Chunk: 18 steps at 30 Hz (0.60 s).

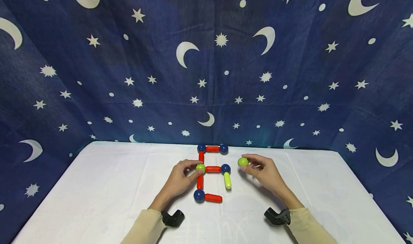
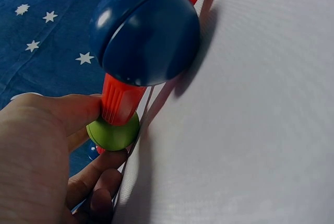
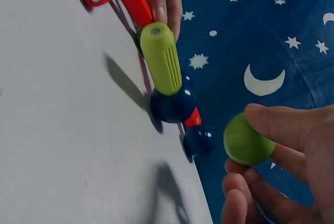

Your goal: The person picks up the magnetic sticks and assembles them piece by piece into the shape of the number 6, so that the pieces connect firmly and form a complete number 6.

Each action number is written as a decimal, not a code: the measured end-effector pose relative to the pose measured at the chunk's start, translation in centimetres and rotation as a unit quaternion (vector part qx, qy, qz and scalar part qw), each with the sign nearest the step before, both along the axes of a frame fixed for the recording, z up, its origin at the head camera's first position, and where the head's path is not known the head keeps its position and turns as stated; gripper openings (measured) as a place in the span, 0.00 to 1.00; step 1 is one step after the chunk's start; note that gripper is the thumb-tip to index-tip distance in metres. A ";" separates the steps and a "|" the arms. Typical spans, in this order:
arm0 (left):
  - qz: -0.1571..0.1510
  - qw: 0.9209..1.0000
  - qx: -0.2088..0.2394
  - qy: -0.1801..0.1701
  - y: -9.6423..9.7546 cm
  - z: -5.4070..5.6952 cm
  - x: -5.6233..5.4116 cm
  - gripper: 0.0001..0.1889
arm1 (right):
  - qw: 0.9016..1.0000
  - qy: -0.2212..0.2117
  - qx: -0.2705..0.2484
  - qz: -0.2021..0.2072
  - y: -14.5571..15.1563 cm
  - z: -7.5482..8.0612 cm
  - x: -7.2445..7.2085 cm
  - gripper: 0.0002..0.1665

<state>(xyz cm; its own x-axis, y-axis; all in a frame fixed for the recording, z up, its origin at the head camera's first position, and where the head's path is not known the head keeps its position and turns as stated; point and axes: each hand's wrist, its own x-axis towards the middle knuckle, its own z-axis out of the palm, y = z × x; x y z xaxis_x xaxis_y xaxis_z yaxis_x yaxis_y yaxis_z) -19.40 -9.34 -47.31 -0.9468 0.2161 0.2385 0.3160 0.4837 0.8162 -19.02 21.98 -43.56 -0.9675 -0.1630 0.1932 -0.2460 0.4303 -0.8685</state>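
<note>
On the white table lies a figure of red rods (image 1: pixel 213 169) joined by balls. My left hand (image 1: pixel 181 177) pinches the green ball (image 1: pixel 200 168) at its middle left joint, between thumb and fingers. To the right of the figure, my right hand (image 1: pixel 265 172) holds a loose green ball (image 3: pixel 247 139) off the table, apart from the rods. A yellow-green rod (image 3: pixel 160 59) extends from the blue ball (image 1: pixel 226 168) at the end of the middle red rod, its other end bare. Nearest the front, a blue ball (image 2: pixel 146 32) joins a red rod (image 1: pixel 213 198) whose right end is bare.
Two blue balls, one at the back corner (image 1: pixel 201 149) and one at the back right (image 1: pixel 224 149), sit near the table's far edge. Behind stands a dark blue cloth (image 1: pixel 206 61) with moons and stars. The white tabletop (image 1: pixel 96 186) spreads to both sides.
</note>
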 end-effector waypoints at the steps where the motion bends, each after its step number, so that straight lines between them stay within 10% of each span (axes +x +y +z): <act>1: 0.000 1.000 0.000 0.000 0.0 0.0 0.0 0.13 | 1.000 0.000 0.002 0.009 -0.1 0.0 0.2 0.25; 18: 0.000 1.000 0.000 -0.009 0.0 0.3 0.1 0.13 | 0.983 -0.079 0.034 0.164 -0.2 1.3 0.8 0.24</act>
<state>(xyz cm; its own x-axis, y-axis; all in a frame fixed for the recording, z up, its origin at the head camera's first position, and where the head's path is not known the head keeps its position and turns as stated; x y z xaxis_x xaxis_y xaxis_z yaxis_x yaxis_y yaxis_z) -19.25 -9.29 -47.03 -0.9508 0.2166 0.2215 0.3016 0.4839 0.8215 -18.18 21.80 -42.23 -0.8780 -0.4782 0.0230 -0.2455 0.4086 -0.8791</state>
